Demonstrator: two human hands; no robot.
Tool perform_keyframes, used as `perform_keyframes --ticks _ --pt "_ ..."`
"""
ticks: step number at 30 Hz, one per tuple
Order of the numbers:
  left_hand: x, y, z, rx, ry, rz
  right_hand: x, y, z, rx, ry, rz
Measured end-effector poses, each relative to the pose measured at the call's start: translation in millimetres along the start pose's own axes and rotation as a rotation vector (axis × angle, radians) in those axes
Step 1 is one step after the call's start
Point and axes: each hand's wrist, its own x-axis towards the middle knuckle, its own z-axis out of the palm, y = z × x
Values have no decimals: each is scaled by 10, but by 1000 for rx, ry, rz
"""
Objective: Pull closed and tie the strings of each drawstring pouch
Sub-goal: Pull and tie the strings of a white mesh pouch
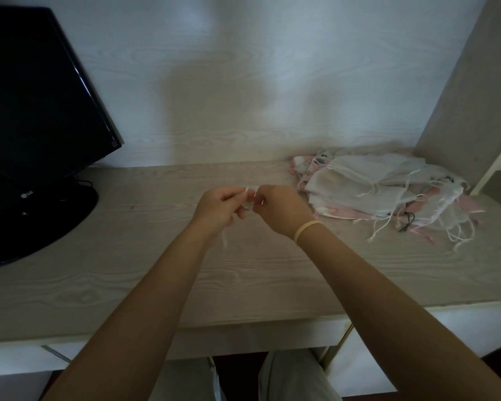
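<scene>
Your two hands meet above the desk (156,285): left hand (219,208) and right hand (278,209) each curl round and pinch one small white pouch (248,199) between them. Beyond, right, one pile (388,192) of pouches, too overlapped to count. One monitor (35,111) far left.

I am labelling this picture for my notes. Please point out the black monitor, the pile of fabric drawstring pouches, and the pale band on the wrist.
Black glossy monitor (41,91): head view, middle of the dark screen.
Pile of white and pink fabric drawstring pouches (368,186): head view, top white pouch.
Pale wrist band (307,230): head view, band's middle, right wrist.
</scene>
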Motion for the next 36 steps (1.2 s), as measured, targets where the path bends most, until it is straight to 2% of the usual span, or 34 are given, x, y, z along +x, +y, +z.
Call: perform_keyframes --ticks 4,8,12,15,22,25,26,28,30,32,36 --pt "33 -10 31 26 82 27 -35 74 -25 79 -30 -63" --pt "56 -1 65 174 91 64 -5 112 19 102 -1 -24" --pt "78 -37 79 382 0 103 -15 131 21 53 26 47" --pt "75 -90 79 496 -84 91 14 137 -12 223 15 118" --pt "37 -166 98 649 -108 79 73 -23 -135 726 -24 173" --pt "10 -141 96 504 -117 20 91 -64 -169 1040 -14 179" --pt "5 -115 84 405 -108 -18 100 -46 -168 1045 5 175" --pt "6 -79 44 203 -104 -98 119 26 -135 860 41 146" --pt "6 -54 -5 40 -131 -171 99 77 -69 720 5 87" --pt "8 -31 -45 -34 -150 -217 42 79 24 685 -12 22" --pt "57 -21 -51 -125 -147 -261 12 71 63 519 60 -62"
